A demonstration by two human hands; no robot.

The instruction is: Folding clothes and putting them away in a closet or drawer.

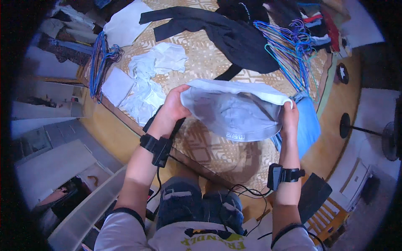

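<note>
A light garment, pale grey inside with a white upper edge, is stretched between my hands above the patterned bed cover. My left hand grips its left end. My right hand holds the other end by the folded edge. Black bands with small boxes are strapped round both wrists. Beyond the garment lies a black long garment. Crumpled white clothing is spread to the left of it, beside a folded white cloth. Folded blue jeans lie close to my right hand.
Bundles of plastic-coated hangers lie at the left and right of the cover. A white cloth and dark clothes are at the far side. A fan stands at the far right, and black cables hang near my legs.
</note>
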